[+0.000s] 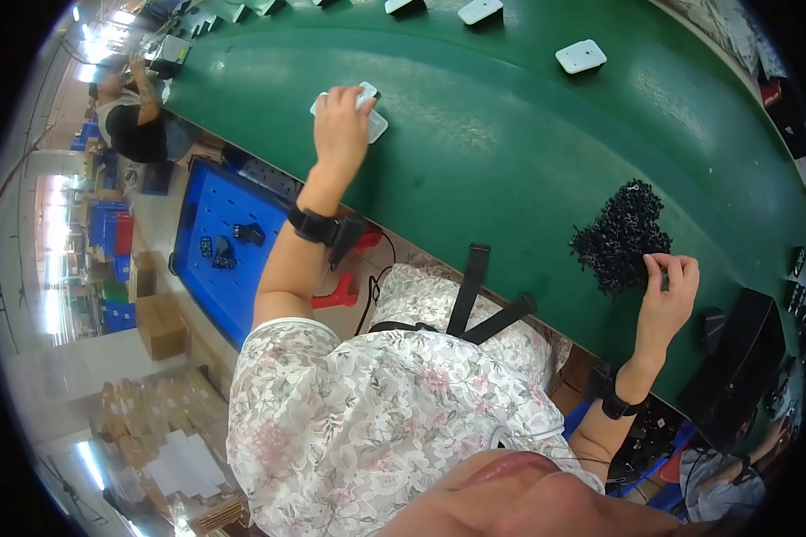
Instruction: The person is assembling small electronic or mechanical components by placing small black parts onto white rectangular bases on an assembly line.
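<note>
The left hand (pixel 342 121) stretches up-frame, palm down, fingers closed over a white rectangular plate (pixel 370 115) on the green belt (pixel 493 152). At right, the bent right hand (pixel 667 291) pinches a small black piece beside the heap of black parts (pixel 620 234). Brown cartons (pixel 157 327) sit at lower left.
</note>
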### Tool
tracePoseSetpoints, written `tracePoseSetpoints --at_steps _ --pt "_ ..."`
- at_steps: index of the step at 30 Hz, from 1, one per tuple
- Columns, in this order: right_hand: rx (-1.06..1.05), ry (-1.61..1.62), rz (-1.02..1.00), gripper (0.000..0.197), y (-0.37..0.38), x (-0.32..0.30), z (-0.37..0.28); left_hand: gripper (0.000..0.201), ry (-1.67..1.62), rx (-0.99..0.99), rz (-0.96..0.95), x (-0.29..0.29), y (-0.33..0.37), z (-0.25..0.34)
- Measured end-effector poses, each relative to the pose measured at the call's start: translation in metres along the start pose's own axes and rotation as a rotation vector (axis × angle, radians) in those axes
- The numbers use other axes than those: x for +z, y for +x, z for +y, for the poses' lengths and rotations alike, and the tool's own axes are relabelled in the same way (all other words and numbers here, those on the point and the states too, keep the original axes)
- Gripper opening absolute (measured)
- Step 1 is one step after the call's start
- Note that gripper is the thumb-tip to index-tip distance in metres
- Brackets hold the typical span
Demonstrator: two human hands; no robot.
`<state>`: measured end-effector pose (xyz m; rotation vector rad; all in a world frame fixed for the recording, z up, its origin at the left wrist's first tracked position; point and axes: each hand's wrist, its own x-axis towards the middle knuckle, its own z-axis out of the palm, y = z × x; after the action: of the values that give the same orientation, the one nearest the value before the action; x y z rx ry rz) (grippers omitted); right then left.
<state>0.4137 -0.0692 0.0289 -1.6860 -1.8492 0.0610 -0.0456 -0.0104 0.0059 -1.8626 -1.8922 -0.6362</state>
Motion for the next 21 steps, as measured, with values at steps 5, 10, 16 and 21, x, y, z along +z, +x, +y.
tracePoseSetpoints --at_steps 5,10,16,21 --pt "0.243 0.192 -0.091 0.006 0.01 -0.005 -0.003 0.037 0.014 -0.016 -0.157 0.017 0.016 -0.045" --pt "0.071 0.131 -0.014 0.005 0.015 -0.003 0.006 0.042 -0.112 -0.134 -0.575 0.008 0.049 -0.044" --pt "0.066 0.14 0.043 0.009 0.027 -0.008 0.001 0.025 -0.119 0.014 -0.345 0.0 0.074 -0.003" --pt "0.217 0.674 0.053 0.014 0.052 0.005 -0.052 0.018 -0.752 0.082 -0.195 -0.018 0.069 0.112"
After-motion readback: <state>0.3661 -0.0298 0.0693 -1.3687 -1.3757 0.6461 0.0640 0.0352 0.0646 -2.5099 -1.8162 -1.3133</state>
